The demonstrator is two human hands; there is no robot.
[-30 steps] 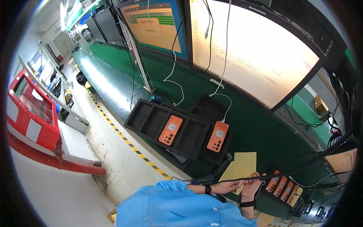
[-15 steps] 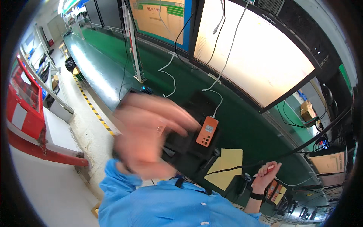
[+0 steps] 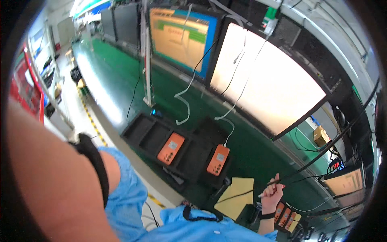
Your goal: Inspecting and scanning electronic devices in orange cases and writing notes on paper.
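Observation:
My left hand [image 3: 52, 173] looms large and blurred at the left edge, close to the camera, with a black band at its wrist. Its fingers are out of sight. At the lower right my right hand [image 3: 272, 195] is closed on a slim red-and-white pen [image 3: 261, 196], beside a black cable. An orange phone [image 3: 172, 147] with a white label lies in a compartment of the black tray [image 3: 135, 128]. To its right, a second orange phone [image 3: 219, 160] has a white cable plugged into its top end. Several orange phones [image 3: 285, 216] lie by my right wrist.
Yellow paper [image 3: 236, 195] lies on the green bench [image 3: 258, 147] between the tray and my right hand. Two lit monitors [image 3: 266, 76] stand behind, with white and black cables hanging before them. A metal post [image 3: 146, 68] rises behind the tray.
My left hand has swung from over the tray to the left and toward the camera, uncovering the tray and the orange phone in it. My right hand still holds the pen.

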